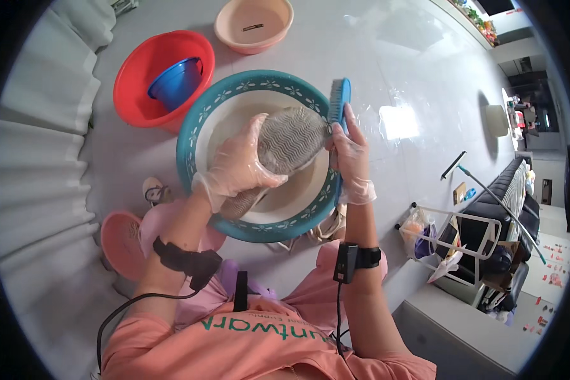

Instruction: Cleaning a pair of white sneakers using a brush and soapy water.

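My left hand (240, 159), in a clear plastic glove, grips a shoe (292, 140) around its middle, with the wavy-patterned sole facing up. The shoe is held over a large teal-rimmed basin (187, 142) of cloudy water. My right hand (351, 149), also gloved, holds a blue scrubbing brush (346, 97) upright at the basin's right side, its pale bristles turned left towards the shoe's toe. Whether the bristles touch the shoe cannot be told. My left hand hides part of the shoe.
A red basin (128, 90) holding a blue bucket (178, 85) stands upper left, beside a pale pink basin (275, 31). Another pink basin (121, 247) is lower left. White curtains (42, 166) hang at left. A metal-framed rack (456, 216) and a squeegee (498, 204) are at right.
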Tool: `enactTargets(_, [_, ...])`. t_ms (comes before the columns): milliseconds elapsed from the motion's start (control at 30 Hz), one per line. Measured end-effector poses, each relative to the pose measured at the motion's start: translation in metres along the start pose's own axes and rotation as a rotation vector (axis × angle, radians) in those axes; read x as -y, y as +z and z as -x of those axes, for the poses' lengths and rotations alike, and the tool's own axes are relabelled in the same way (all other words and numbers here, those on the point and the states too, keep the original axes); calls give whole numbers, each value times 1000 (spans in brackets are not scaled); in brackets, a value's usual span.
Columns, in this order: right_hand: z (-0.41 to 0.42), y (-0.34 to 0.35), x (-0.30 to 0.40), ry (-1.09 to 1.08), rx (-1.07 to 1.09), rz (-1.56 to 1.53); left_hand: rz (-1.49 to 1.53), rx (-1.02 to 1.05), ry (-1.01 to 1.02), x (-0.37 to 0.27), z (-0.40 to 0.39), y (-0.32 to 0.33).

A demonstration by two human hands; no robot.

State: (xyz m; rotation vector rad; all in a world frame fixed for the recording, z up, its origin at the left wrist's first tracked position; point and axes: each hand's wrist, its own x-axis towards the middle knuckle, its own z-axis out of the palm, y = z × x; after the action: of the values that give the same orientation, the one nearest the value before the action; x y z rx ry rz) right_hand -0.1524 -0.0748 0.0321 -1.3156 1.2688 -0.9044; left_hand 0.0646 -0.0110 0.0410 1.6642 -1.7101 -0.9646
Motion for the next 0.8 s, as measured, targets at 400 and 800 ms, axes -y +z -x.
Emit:
enactTargets(400, [57,39,7,136,-113,-205,137,-9,-2,-4,0,13])
enactTargets(800, [50,38,14,-351,-67,439,-181,-68,-46,-21,0,13])
